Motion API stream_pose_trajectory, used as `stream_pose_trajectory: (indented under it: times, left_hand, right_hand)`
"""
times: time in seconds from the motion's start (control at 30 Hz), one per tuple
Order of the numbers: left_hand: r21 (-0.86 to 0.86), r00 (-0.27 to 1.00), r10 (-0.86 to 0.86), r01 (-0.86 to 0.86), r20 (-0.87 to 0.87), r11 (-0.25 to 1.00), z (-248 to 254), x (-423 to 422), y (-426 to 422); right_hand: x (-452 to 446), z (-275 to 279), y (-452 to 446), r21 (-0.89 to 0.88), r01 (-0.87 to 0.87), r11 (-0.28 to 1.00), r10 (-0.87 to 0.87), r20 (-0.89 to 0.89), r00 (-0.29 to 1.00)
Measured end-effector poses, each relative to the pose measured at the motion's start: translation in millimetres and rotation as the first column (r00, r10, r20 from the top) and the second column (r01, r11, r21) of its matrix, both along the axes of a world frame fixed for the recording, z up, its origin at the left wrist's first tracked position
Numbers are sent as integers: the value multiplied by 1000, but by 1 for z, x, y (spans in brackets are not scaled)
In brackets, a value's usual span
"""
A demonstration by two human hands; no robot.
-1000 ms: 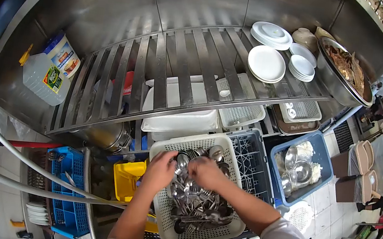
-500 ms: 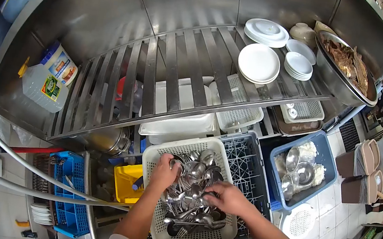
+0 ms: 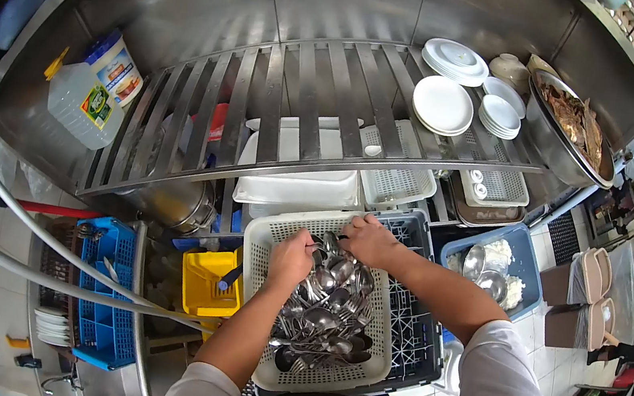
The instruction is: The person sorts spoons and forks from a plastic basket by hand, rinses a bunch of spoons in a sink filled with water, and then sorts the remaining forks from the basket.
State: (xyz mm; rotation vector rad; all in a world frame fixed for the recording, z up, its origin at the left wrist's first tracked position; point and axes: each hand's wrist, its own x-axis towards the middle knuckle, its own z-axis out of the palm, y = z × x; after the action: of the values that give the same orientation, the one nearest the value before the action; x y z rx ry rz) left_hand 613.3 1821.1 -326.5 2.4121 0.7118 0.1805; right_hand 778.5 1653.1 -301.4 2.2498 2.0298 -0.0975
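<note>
A white perforated basket holds a heap of metal spoons and forks. My left hand is closed at the heap's upper left, with dark utensil handles showing at its fingertips. Near the basket's top edge, my right hand is closed over the upper end of the cutlery; a spoon shows just beside its fingers, and what lies under them is hidden. The basket rests partly over a grey-blue dish rack.
A slatted metal shelf spans above, bearing white plates, a bowl of food and a plastic jug. A yellow bin and blue basket stand left; a blue tub stands right. People work far right.
My right hand has moved from the middle right of the heap up to the basket's top edge. My left hand stays near the upper left, now slightly lower and closer to my right.
</note>
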Motion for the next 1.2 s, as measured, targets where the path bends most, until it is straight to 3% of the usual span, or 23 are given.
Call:
stream_pose_trajectory:
  times: [0.07, 0.13, 0.2, 0.23, 0.27, 0.33, 0.4, 0.43, 0.5, 0.53, 0.6, 0.67, 0.7, 0.73, 0.8, 0.83, 0.9, 0.93, 0.97, 1.0, 1.07, 1.13, 1.2]
  left_hand:
    - [19, 992, -52, 50, 118, 999, 9, -10, 1]
    - [41, 987, -12, 5, 162, 999, 37, -27, 0]
    - [1, 778, 41, -53, 626, 999, 61, -47, 12]
    - [-20, 672, 34, -28, 739, 999, 72, -54, 21]
    - [-34, 549, 29, -2, 835, 999, 85, -62, 30]
    - [-39, 443, 85, -112, 892, 993, 126, -85, 37]
    - [210, 588, 51, -366, 808, 906, 165, -127, 50]
    - [-62, 400, 198, -327, 895, 943, 174, -142, 51]
    - [-498, 55, 516, -193, 855, 846, 182, -179, 56]
    - [-550, 7, 552, -67, 834, 833, 182, -208, 59]
    - [-653, -33, 652, -67, 757, 755, 202, -255, 55]
    - [-706, 37, 715, -131, 698, 696, 187, -335, 75]
    - [-759, -67, 766, -214, 640, 615, 185, -364, 84]
    - [-769, -127, 770, -269, 625, 580, 184, -397, 95]
    - [-711, -183, 700, -352, 690, 609, 182, -454, 128]
    - [-710, -213, 688, -360, 694, 605, 178, -475, 151]
    - [-520, -216, 504, -607, 836, 601, 180, -499, 214]
    - [-503, -237, 459, -587, 856, 635, 192, -500, 244]
    - [-333, -73, 435, -757, 898, 561, 189, -505, 289]
    - [-489, -186, 464, -508, 866, 709, 183, -506, 326]
    - [-541, -187, 513, -419, 838, 730, 174, -493, 402]
    - [-510, -101, 511, -368, 853, 778, 154, -479, 463]
    - [-483, 120, 538, -312, 834, 818, 122, -475, 511]
  right_hand:
    - [2, 9, 1, -99, -76, 992, 70, -58, 996]
    - [5, 20, -2, -68, -138, 988, 133, -64, 989]
    - [6, 38, -7, 41, -51, 998, 55, -108, 993]
    - [9, 48, -14, 248, -94, 964, 125, -111, 986]
    - [4, 58, -21, 248, -111, 962, 143, -115, 983]
    - [-10, 82, -31, 485, 285, 827, -32, -466, 884]
    - [-36, 98, -42, 651, 445, 615, -31, -544, 839]
    - [-54, 104, -51, 549, 569, 613, -129, -641, 757]
    - [-97, 105, -59, 225, 756, 615, -306, -815, 492]
    - [-116, 88, -62, 268, 719, 642, -318, -760, 567]
    - [-151, 42, -61, 133, 681, 721, -441, -670, 597]
    - [-188, 27, -49, -15, 791, 612, -630, -613, 477]
    - [-193, -2, -49, 2, 804, 595, -592, -675, 440]
    - [-204, 0, -44, 84, 768, 634, -592, -587, 552]
    - [-212, -36, -48, 204, 712, 672, -574, -463, 675]
    - [-223, -20, -39, 132, 746, 653, -628, -456, 631]
    - [-222, -22, -33, 56, 766, 641, -654, -482, 583]
    - [-212, -52, -39, 106, 767, 633, -660, -445, 606]
    - [-212, -39, -34, 96, 781, 617, -651, -496, 575]
    - [-214, -26, -33, 82, 798, 597, -643, -547, 536]
    - [-220, -14, -33, 200, 827, 525, -629, -563, 536]
    - [-233, -4, -37, 282, 834, 474, -653, -523, 547]
    - [-245, 6, -38, 263, 867, 423, -635, -596, 491]
